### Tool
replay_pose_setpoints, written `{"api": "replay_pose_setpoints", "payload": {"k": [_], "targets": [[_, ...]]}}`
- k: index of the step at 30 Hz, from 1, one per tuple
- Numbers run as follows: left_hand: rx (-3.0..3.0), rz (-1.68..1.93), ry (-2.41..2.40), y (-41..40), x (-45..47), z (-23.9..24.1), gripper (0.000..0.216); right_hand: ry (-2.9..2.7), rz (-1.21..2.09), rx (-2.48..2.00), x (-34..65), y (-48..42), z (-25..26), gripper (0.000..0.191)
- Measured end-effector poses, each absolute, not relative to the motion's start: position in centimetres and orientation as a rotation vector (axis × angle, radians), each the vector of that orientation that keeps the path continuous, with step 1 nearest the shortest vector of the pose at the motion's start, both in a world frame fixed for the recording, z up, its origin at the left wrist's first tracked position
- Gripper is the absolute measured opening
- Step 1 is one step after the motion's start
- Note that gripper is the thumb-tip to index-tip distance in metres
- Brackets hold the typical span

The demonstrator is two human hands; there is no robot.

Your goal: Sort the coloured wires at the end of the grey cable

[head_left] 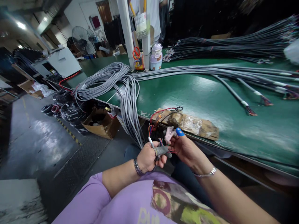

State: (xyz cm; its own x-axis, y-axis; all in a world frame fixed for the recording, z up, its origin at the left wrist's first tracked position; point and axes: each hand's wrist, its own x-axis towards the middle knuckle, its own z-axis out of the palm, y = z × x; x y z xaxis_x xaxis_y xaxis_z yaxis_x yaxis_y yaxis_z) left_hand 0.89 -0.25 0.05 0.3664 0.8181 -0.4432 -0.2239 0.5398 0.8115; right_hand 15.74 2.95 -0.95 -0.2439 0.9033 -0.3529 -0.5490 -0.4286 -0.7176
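Observation:
My left hand is closed around a grey cable near its white-banded end, where thin coloured wires fan out. Grey material wraps the left finger nearest my right hand. My right hand meets it in front of my body, fingers pinched together on thin wires, some of them red. A blue cover sits on the right thumb, and a crumpled pale pink piece shows beside it. Just beyond both hands, a tape-wrapped wooden board lies along the bench edge, with a red wire on it.
A coil of grey cables lies on the green bench and hangs over its edge at my left. More stripped cables stretch right. Black cable bundles, a lilac cup and orange scissors stand behind. A cardboard box is below.

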Motion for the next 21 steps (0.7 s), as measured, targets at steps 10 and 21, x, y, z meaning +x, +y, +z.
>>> {"api": "replay_pose_setpoints", "payload": {"k": [10, 21], "targets": [[0.76, 0.779, 1.005, -1.0, -0.1, 0.0, 0.051, -0.662, 1.841, -0.962, 16.2, 3.1, -0.1, 0.024], [0.754, 0.729, 0.896, 0.4, 0.5, 1.0, 0.051, -0.809, 1.507, -1.04, 15.0, 2.5, -0.8, 0.044]]}}
